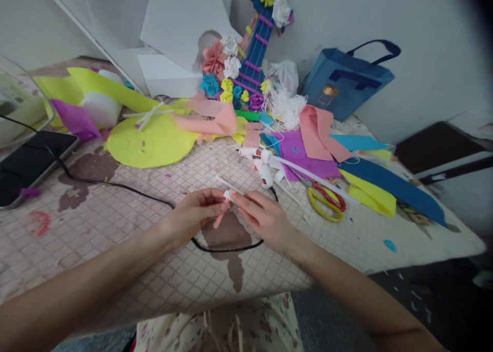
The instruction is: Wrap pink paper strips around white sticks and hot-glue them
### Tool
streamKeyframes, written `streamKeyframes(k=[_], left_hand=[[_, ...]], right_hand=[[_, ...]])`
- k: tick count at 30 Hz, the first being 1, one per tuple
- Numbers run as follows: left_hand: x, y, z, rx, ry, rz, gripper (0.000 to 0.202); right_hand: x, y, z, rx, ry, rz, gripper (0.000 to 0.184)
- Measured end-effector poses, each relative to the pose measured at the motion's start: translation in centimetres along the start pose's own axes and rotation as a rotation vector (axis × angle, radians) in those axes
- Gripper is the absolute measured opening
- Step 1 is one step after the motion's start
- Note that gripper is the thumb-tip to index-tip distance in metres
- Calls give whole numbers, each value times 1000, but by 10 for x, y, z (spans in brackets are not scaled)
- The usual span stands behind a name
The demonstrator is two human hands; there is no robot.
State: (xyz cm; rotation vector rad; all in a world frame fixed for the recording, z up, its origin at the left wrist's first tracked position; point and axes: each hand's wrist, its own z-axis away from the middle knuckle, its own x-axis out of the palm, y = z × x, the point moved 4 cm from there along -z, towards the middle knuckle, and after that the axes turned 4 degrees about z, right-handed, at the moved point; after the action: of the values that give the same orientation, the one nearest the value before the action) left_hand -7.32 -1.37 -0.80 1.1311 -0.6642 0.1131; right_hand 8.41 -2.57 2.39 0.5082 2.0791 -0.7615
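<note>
My left hand point(198, 211) is closed in a pinch on a narrow pink strip point(218, 220), whose tail hangs below the fingertips. A small white piece point(227, 194) shows at the top of the strip, between the two hands. My right hand point(265, 218) meets it from the right, its fingers closed at the white piece. Beside the right fingertips is a thin white stick point(225, 181); whether it is held or lies on the table I cannot tell. A white glue gun point(264, 170) lies just beyond my right hand, with a long glue stick point(311, 176) in its back.
Scissors point(325, 202) with red and yellow handles lie to the right. Coloured paper, including a round yellow sheet point(152, 141), spreads across the back. A flower-decorated blue guitar point(252, 59) and a blue bag point(346, 82) stand behind. A black cable point(115, 184) crosses near a phone point(33, 162).
</note>
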Motion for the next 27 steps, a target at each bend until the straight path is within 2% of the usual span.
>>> streamKeyframes(k=[3,7,10,13,16,21,27], left_hand=[[3,3,0,2,-1,23,26],[6,5,0,-13,-3,21,29],[5,5,0,-18,1,22,29],[4,5,1,-27,10,25,28],[4,5,1,-30,2,43,28],[2,3,1,-36,-5,65,26],[1,3,1,-53,22,74,27]], right_hand=[[-4,6,-1,147,74,-294,39],[2,15,-2,390,36,-763,35],[7,18,-2,445,1,-895,30],[9,19,-2,459,-13,-895,29],[6,19,-1,447,12,-766,30],[-1,14,-1,307,71,-463,31],[-3,11,-3,230,79,-377,32]])
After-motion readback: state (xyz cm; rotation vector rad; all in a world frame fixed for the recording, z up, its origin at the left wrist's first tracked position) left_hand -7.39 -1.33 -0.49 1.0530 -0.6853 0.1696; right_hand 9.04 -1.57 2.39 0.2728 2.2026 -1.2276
